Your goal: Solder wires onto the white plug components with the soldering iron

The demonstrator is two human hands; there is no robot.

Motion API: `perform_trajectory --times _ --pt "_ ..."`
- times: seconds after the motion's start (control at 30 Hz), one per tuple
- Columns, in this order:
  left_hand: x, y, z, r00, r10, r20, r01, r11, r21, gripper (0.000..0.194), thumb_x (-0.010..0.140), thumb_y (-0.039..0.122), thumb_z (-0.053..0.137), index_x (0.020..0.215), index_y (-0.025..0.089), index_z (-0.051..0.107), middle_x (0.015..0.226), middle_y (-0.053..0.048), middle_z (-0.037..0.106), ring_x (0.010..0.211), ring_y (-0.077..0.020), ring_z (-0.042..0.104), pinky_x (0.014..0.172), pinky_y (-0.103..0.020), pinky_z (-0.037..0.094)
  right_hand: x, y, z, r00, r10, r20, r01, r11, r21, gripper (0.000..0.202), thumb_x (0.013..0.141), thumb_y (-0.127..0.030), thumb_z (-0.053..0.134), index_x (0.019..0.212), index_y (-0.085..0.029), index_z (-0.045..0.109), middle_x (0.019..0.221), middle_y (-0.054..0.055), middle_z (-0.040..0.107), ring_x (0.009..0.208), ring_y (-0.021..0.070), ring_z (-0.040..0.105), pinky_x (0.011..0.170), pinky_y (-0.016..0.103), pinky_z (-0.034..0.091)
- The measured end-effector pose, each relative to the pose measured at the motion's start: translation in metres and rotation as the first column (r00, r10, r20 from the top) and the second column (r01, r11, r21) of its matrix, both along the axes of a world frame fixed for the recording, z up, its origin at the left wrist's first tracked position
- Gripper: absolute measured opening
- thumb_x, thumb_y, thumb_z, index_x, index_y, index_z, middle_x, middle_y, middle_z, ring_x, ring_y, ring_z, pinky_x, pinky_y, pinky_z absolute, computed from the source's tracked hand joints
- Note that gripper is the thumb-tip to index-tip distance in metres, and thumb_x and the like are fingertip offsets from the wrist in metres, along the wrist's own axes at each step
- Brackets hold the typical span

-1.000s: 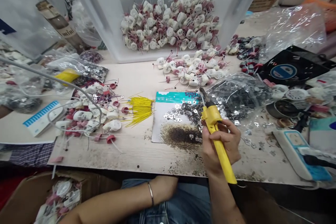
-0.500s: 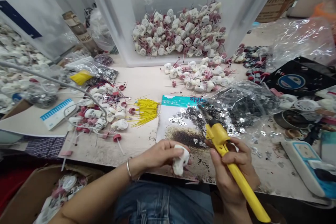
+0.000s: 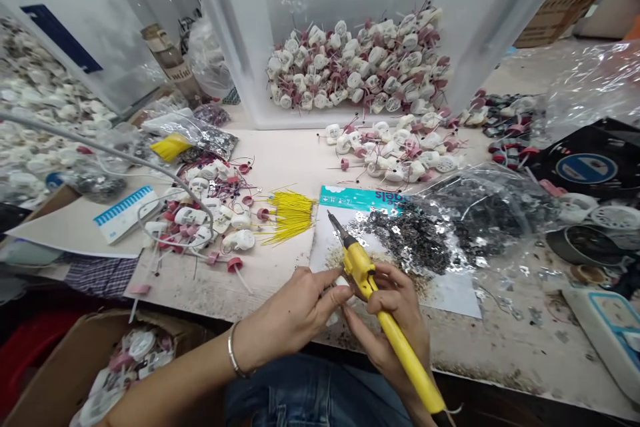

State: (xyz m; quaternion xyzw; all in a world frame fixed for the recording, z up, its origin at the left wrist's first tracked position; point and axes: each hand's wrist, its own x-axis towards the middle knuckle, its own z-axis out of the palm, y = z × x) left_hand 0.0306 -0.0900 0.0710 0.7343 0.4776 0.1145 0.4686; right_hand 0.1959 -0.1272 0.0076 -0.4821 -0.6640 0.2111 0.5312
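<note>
My left hand [image 3: 305, 303] pinches a small white plastic part [image 3: 342, 285], mostly covered by its fingers. My right hand [image 3: 395, 320] is wrapped around a yellow soldering iron [image 3: 395, 330], whose tip points up and left over the white sheet [image 3: 455, 297]. The fingertips of both hands come together at the white part. On the sheet beyond lies a heap of small dark metal pieces [image 3: 415, 233]. A bundle of yellow wires [image 3: 290, 215] lies to the left of the sheet.
A large translucent bin [image 3: 260, 119] full of white and pink parts stands at the back. More such parts [image 3: 395, 147] lie before it and at left [image 3: 240, 240]. A grey cable [image 3: 120, 157] arcs over the left side. A black fan [image 3: 585, 163] and a power strip [image 3: 607, 340] sit at right.
My right hand has brought the soldering iron leftward to my left hand, and the hands now meet at the white part. The view has shifted slightly.
</note>
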Motion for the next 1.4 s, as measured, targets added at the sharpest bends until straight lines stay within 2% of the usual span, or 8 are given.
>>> perform_trajectory --times 0.17,0.37,0.57,0.83,1.0,1.2,1.3,1.4 --pt "-0.011 0.013 -0.002 0.993 -0.056 -0.103 0.049 0.997 -0.066 0.044 0.1 0.041 0.027 0.104 0.018 0.065 0.073 -0.002 0.065 0.069 -0.0167 0.061 0.065 -0.025 0.042 0.005 0.011 -0.017 0.99 0.026 0.136 -0.037 0.996 0.077 0.017 0.079 -0.009 0.06 0.078 -0.021 0.049 0.118 0.007 0.048 0.103 0.0153 0.06 0.084 0.027 0.056" --pt "-0.037 0.012 -0.026 0.955 0.165 -0.249 -0.079 0.943 0.322 0.025 0.093 0.026 0.049 0.112 0.017 0.063 0.106 -0.009 0.067 0.1 -0.0231 0.06 0.088 -0.034 0.044 0.023 0.009 -0.029 0.979 -0.026 0.203 -0.007 0.987 0.158 0.017 0.076 -0.003 0.061 0.08 -0.019 0.056 0.121 0.007 0.048 0.105 0.0163 0.061 0.08 0.025 0.058" --pt "-0.035 -0.013 -0.037 0.957 -0.085 -0.277 0.149 0.965 0.218 0.011 0.089 0.026 0.059 0.094 0.021 0.067 0.089 -0.004 0.065 0.086 -0.0193 0.057 0.078 -0.031 0.044 0.02 -0.007 -0.02 0.98 -0.157 0.12 0.143 0.982 0.123 0.02 0.076 -0.004 0.066 0.073 -0.018 0.051 0.115 0.007 0.051 0.103 0.0135 0.06 0.077 0.021 0.057" --pt "-0.036 -0.019 -0.045 0.978 -0.047 -0.204 0.11 0.945 0.308 0.015 0.092 0.019 0.052 0.104 0.021 0.06 0.099 -0.006 0.057 0.094 -0.0198 0.05 0.083 -0.034 0.039 0.013 -0.016 -0.017 0.971 -0.238 0.032 0.234 0.967 0.097 0.024 0.074 -0.003 0.067 0.07 -0.019 0.051 0.112 0.007 0.051 0.103 0.0123 0.06 0.073 0.019 0.058" --pt "-0.03 -0.021 -0.051 0.934 -0.206 -0.293 0.302 0.893 0.334 0.008 0.091 0.019 0.054 0.087 0.019 0.061 0.095 -0.005 0.058 0.092 -0.021 0.05 0.084 -0.038 0.034 0.01 -0.017 -0.014 0.978 -0.207 -0.031 0.209 0.975 0.072 0.024 0.076 -0.003 0.065 0.069 -0.02 0.049 0.113 0.007 0.051 0.101 0.0137 0.06 0.071 0.023 0.06" --pt "-0.015 -0.023 -0.041 0.993 0.062 0.096 -0.077 0.984 0.16 0.007 0.092 0.019 0.052 0.085 0.019 0.056 0.084 -0.001 0.064 0.083 -0.0154 0.055 0.082 -0.03 0.038 0.0 -0.026 -0.016 0.949 -0.151 -0.278 0.133 0.988 -0.083 0.028 0.071 -0.006 0.071 0.074 -0.021 0.047 0.119 0.004 0.047 0.107 0.0174 0.061 0.075 0.028 0.062" --pt "-0.008 -0.026 -0.039 0.981 0.107 0.165 -0.124 0.988 0.092 0.008 0.09 0.021 0.054 0.083 0.019 0.057 0.083 -0.001 0.066 0.081 -0.0155 0.056 0.081 -0.03 0.04 -0.011 -0.027 -0.017 0.919 -0.164 -0.358 0.067 0.961 -0.269 0.027 0.074 -0.016 0.073 0.075 -0.021 0.046 0.12 0.005 0.049 0.111 0.0195 0.06 0.08 0.03 0.06" --pt "-0.004 -0.028 -0.042 0.967 0.199 0.157 -0.209 0.977 0.048 0.013 0.092 0.025 0.049 0.086 0.019 0.059 0.086 -0.003 0.068 0.085 -0.0175 0.058 0.081 -0.032 0.042 -0.018 -0.024 -0.016 0.918 -0.262 -0.297 0.16 0.932 -0.326 0.026 0.076 -0.019 0.071 0.071 -0.02 0.046 0.114 0.006 0.055 0.115 0.0191 0.056 0.081 0.027 0.056"
